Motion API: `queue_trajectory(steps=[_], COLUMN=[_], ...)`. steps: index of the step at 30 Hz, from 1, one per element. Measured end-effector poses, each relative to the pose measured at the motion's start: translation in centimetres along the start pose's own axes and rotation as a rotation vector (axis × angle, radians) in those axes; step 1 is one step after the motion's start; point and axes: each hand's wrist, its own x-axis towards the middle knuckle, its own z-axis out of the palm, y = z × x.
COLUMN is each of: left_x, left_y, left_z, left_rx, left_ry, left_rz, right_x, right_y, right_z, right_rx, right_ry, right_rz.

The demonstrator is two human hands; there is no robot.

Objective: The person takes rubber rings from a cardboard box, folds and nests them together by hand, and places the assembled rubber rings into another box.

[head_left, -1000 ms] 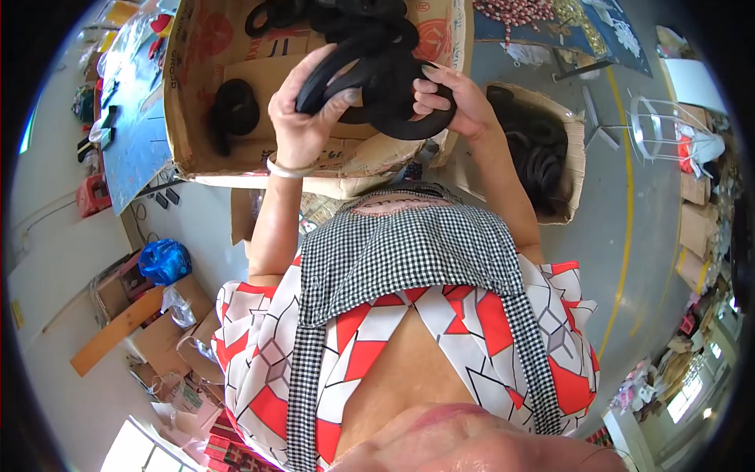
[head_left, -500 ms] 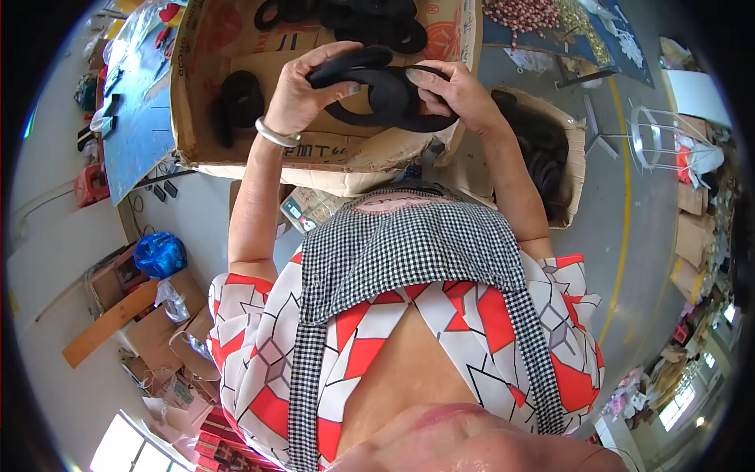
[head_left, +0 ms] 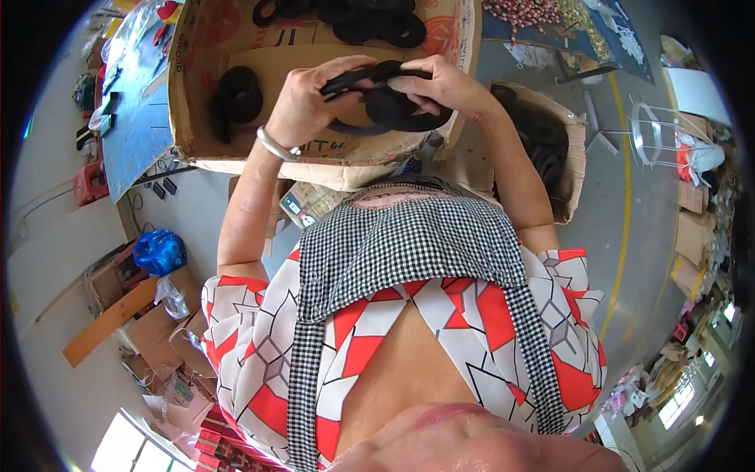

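A bundle of black, soft-looking rings [head_left: 387, 108] is held up between both hands, over the open front of a large cardboard box [head_left: 354, 175]. My left hand [head_left: 305, 104], with a silver bangle on the wrist, pinches the bundle's left end. Closed over its upper right side is my right hand [head_left: 447, 86]; some of its fingers are hidden behind the rings. Whether the rings are joined or separate, I cannot tell. Inside the box, a black ring stack [head_left: 239, 94] lies at the left, and a pile of black rings [head_left: 377, 27] lies at the back.
To the right stands a smaller carton [head_left: 578, 161] of black pieces. Blue tables [head_left: 138, 149] flank the big box, the right one bearing red and gold beads [head_left: 523, 17]. A white wire frame [head_left: 649, 135] is farther right. Cartons and a blue bag [head_left: 160, 253] sit at lower left.
The rings have been turned and pressed closer together, with the opening between them narrower. My left hand has shifted slightly right and down, and my right hand has moved over the bundle's top.
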Motion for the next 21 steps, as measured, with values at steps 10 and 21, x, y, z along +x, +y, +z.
queue_trajectory(steps=[10, 21], left_x=[-0.3, -1.2], left_y=[-1.2, -1.6], left_z=[0.9, -0.7], left_rx=[-0.019, -0.612], left_ry=[0.091, 0.398], left_rz=[-0.128, -0.164], right_x=[0.8, 2.4], right_y=[1.3, 5.1], right_z=[0.4, -3.3], right_rx=[0.108, 0.829], right_ry=[0.032, 0.330], right_rz=[0.114, 0.162])
